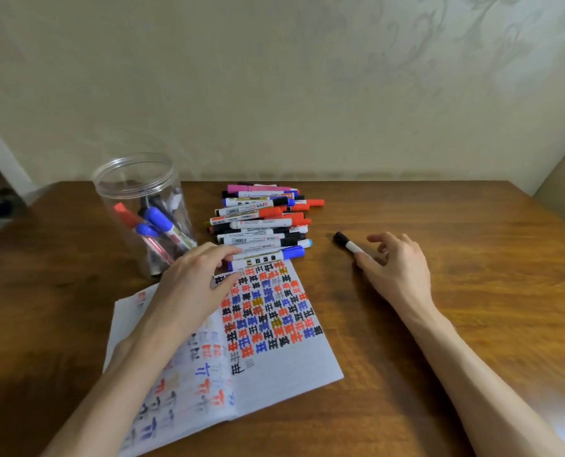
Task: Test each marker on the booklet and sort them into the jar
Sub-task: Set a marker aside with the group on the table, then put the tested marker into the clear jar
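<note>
Head view, right hand (396,268) covering marker (347,243) end

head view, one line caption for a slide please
Left hand at the marker pile beyond the open booklet; right hand touches a black-capped marker lying apart; jar holds several markers.

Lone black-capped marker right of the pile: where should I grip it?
Pinch the black-capped marker on its white barrel behind the cap, from above with the right hand beside it: it lies flat on the table, apart from the pile, both long sides free.
</note>
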### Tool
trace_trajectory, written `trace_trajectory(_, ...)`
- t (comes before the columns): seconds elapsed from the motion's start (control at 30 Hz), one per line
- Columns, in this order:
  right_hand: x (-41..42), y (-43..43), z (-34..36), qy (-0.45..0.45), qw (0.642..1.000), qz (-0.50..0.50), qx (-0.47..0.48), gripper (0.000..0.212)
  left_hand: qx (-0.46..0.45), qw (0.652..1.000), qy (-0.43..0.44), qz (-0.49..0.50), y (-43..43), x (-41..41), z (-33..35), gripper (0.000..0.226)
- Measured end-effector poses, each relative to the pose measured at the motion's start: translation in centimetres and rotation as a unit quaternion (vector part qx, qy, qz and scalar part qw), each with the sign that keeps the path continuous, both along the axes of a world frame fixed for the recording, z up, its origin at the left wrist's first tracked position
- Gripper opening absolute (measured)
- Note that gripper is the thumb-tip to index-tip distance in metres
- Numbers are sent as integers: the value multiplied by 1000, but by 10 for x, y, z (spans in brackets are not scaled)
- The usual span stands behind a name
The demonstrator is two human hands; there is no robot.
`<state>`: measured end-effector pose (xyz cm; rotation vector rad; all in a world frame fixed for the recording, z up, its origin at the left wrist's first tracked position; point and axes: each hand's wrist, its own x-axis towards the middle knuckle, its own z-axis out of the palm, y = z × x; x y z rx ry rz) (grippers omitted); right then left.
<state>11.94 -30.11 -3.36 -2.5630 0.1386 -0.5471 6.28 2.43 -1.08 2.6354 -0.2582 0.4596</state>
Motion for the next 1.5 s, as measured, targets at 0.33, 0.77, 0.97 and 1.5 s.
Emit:
trace_trajectory(0.33,0,-2,4,-1,1000,-9,-5,18,61,996,-9,61,-8,17,-11,34)
trace_trajectory(0.77,-2,6,5,-31,999,-16,-13,32,-11,997,-64,32,-3,14,-12,21)
trace_trajectory(0.97,-29,45,17,-117,972,192,64,43,-94,993,-74,-4,2,-10,-1,20)
trace_trajectory(1.5,-62,95,25,-18,913,353,203,19,-357,925,86,-99,-3,-44,2,39)
